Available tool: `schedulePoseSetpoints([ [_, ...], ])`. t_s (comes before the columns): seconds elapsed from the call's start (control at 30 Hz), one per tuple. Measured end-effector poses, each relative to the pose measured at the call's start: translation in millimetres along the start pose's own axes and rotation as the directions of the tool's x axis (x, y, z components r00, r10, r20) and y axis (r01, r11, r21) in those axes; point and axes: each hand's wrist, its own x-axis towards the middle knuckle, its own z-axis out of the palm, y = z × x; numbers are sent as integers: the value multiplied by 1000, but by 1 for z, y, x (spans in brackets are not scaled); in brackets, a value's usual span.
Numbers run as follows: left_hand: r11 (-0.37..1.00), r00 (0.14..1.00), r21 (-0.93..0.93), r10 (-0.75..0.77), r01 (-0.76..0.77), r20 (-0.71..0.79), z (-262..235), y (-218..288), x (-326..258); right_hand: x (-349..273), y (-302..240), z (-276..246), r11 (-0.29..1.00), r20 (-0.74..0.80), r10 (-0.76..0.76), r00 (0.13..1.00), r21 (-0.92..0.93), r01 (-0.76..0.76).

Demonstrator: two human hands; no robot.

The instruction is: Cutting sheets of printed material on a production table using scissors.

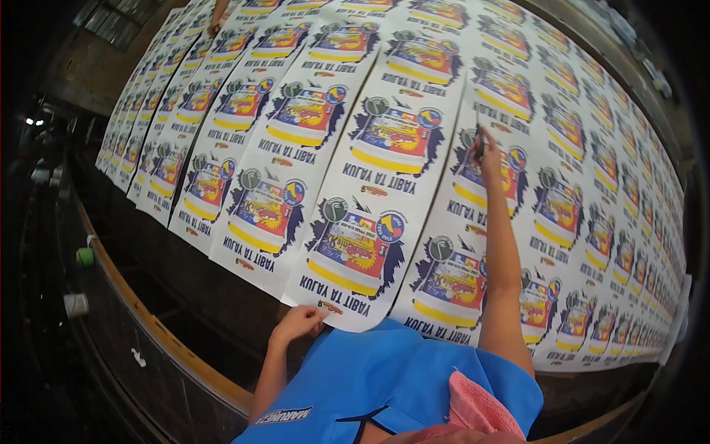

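Note:
A wide printed sheet (355,194) lies before me, covered with repeated pictures in yellow, red, blue and purple, upside down to me. It is parted into long strips. At the near edge, my left hand (302,323) pinches the corner of one strip, whose end curls against my blue shirt. My right arm stretches far forward over the sheet. Closed in my right hand (489,159) is a small dark tool (479,146), mostly hidden by the fingers; its kind cannot be made out. It sits near the upper end of a dark line between two strips.
Another person's hand (217,22) touches the sheet at the far left. A curved wooden rail (159,333) runs along the lower left, with a green roll (85,257) and a white cup-like object (75,305) beside it. A long bar (592,55) borders the far right.

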Motion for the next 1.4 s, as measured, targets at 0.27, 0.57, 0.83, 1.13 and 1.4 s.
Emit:
schedulePoseSetpoints([
  [0.27,758,657,495,634,-424,-409,60,16,70,-255,16,-102,996,-187,87,979,31,-82],
  [0.57,635,548,708,728,-310,-413,166,-4,93,-585,73,-132,995,-288,92,953,4,-95],
  [0.83,621,556,723,731,-302,-396,184,-16,75,-742,153,-155,885,-182,454,872,201,-420],
  [1.13,218,419,838,908,-500,14,294,23,20,-704,86,-150,974,-108,192,975,147,-175],
  [1.4,-93,289,816,907,-571,306,342,74,37,-698,76,-139,977,-202,197,959,125,-174],
])
